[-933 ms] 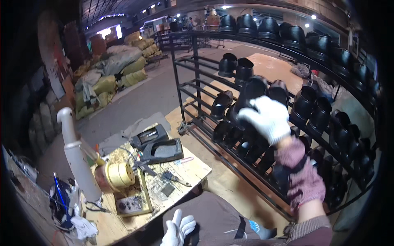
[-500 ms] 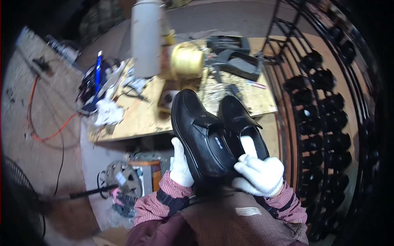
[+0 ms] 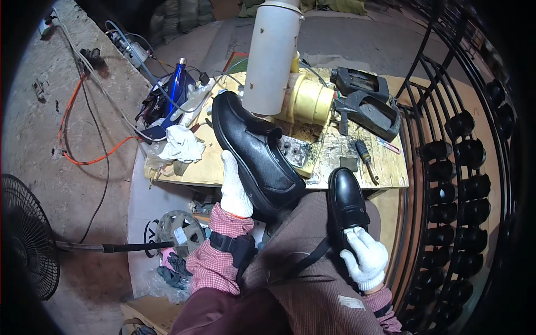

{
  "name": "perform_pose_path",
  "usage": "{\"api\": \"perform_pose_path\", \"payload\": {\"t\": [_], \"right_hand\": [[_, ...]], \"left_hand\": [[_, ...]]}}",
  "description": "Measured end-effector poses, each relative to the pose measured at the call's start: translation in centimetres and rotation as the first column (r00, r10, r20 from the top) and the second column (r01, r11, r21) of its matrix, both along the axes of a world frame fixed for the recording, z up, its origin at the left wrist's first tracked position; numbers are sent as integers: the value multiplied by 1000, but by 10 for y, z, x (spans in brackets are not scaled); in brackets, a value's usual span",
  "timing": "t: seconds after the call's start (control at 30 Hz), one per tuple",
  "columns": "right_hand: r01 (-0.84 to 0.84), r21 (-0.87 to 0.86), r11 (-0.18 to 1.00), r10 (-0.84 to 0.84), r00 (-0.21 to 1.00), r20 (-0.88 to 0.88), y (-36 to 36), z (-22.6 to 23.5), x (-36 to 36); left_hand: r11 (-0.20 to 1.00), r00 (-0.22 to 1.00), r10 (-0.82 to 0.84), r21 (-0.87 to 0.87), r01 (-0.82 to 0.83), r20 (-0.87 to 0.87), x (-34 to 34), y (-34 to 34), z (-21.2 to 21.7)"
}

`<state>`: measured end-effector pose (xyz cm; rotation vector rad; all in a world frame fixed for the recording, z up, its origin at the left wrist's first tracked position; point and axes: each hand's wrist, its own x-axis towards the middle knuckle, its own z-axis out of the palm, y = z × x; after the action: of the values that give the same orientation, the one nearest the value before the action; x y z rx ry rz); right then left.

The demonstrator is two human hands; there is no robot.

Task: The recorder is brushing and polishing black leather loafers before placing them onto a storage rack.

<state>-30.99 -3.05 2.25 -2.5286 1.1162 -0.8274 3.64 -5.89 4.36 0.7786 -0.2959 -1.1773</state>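
My left hand [image 3: 237, 190], in a white knit glove, grips a black leather loafer [image 3: 254, 153] along its sole. That shoe is tilted, its toe up and away over the bench. Over my right thigh is a second black loafer [image 3: 347, 196], toe pointing away. My gloved right hand [image 3: 365, 259] holds it at the foot opening, with the fingers bent into the opening. The heel end of this shoe is partly hidden by the hand.
A wooden bench [image 3: 195, 174] bears a yellow machine [image 3: 310, 99] with a grey cylinder [image 3: 272, 58], a screwdriver [image 3: 367, 159] and black shoe-shaped holders [image 3: 373, 114]. A rack [image 3: 416, 106] of black shoes stands right; a fan [image 3: 25, 237] stands left, near an orange cable [image 3: 84, 162].
The two shoes have moved apart. The left one has shifted left and away, while my right hand has brought the other lower, over my thigh. The view has shifted too.
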Motion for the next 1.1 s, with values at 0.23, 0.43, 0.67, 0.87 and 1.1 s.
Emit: {"api": "perform_pose_path", "payload": {"t": [0.23, 0.43, 0.67, 0.87, 1.1], "right_hand": [[27, 59, 998, -27, 1000, 0, 0, -19, -1], [47, 59, 997, -49, 998, 30, 0, -23, -2], [40, 80, 996, -40, 999, -1, -1, -20, -1], [44, 77, 996, -43, 999, -11, -3, -16, -1], [41, 102, 994, -39, 999, -26, -5, -20, -2]], "left_hand": [[993, 990, 111, -37, -108, 83, 21, -11, 8], [989, 998, 55, -134, -57, -21, 17, 8, -10], [947, 868, -283, -261, 186, -409, -26, 26, -52], [916, 870, -301, -373, 149, -391, -20, 6, -50], [890, 957, -221, -440, 120, -186, -3, -16, -50]]}}
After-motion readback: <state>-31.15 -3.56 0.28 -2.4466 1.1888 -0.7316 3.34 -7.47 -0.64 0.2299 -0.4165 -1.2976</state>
